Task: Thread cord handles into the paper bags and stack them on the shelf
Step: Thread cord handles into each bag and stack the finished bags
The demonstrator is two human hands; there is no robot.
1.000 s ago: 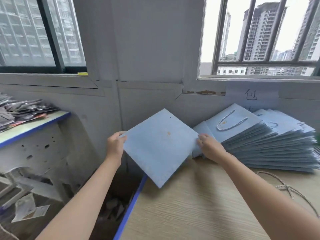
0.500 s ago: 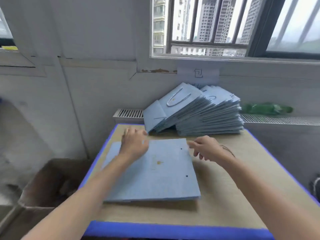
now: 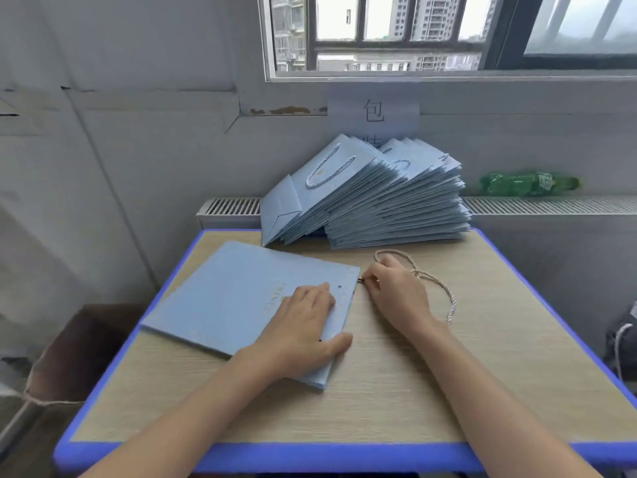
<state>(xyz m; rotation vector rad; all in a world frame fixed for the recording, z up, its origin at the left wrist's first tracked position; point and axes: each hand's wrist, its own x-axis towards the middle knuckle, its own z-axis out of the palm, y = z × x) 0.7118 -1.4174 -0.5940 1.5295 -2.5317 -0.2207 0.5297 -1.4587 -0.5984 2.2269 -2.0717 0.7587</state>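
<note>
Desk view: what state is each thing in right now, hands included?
Bag: flat on the desk, folded, no handle threaded yet.
Cord: loose on the desk, one tip pinched at the bag's edge.
Left hand: open, pressing the bag down.
Right hand: pinching the cord's tip.
Stack: bags with handles, piled and leaning against the wall.
Bottle: lying on its side.

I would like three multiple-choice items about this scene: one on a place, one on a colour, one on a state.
1. Where is the green bottle?
A. on the table
B. on the radiator ledge under the window
C. in the cardboard box

2. What colour is the table edge?
A. blue
B. red
C. black

3. What does the left hand do?
A. pinches the cord
B. hangs idle
C. presses flat on the flat bag

Answers:
1 B, it lies beside the stacked bags.
2 A, the rim is blue.
3 C, the right hand pinches the cord tip.
</note>
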